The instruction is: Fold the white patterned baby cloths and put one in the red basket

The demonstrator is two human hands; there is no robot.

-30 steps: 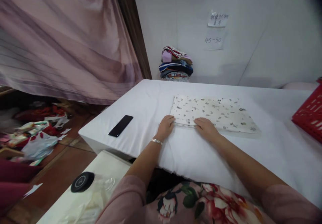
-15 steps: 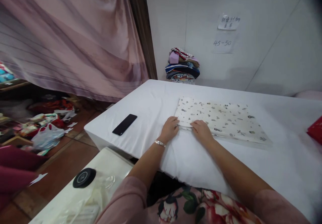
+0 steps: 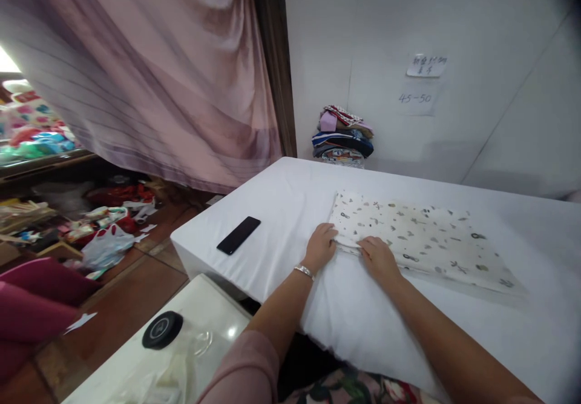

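A white cloth with a small grey and green print [image 3: 417, 234] lies folded in a long rectangle on the white-covered table [image 3: 290, 198]. At its near left corner, my left hand [image 3: 321, 245] has its fingers closed on the edge. A short way to the right, my right hand [image 3: 379, 258] pinches the same near edge between thumb and fingers. The fingertips are partly hidden by the cloth and the hands. A silver bracelet [image 3: 304, 271] is on my left wrist. The far right end of the cloth lies flat, away from both hands.
A black phone [image 3: 238, 235] lies on the table's left side. Folded clothes [image 3: 342, 136] are stacked by the wall beyond. At the lower left, a white surface [image 3: 209, 301] holds a round black object [image 3: 162, 329] and clear plastic. A pink curtain [image 3: 195, 77] hangs at left.
The view has shifted, so the table and cloth appear lower and farther right. Both hands stay at the near edge of the cloth, with nearly the same grip.
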